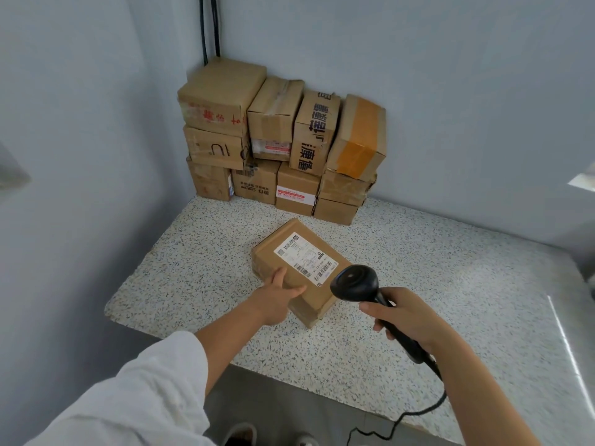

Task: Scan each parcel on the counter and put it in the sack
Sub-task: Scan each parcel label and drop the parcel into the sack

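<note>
A flat brown cardboard parcel (299, 272) with a white barcode label on top lies on the speckled counter (418, 284). My left hand (277, 297) grips its near left edge, thumb on top and fingers down the side. My right hand (405, 317) grips the handle of a black barcode scanner (357, 283), whose head hovers just right of the label, pointing at it. The sack is out of view.
Several cardboard parcels (280, 143) are stacked against the grey wall in the counter's back left corner. The scanner's black cable (418, 410) hangs over the counter's front edge. Two black cables (209, 27) run up the wall. My shoes show at the bottom.
</note>
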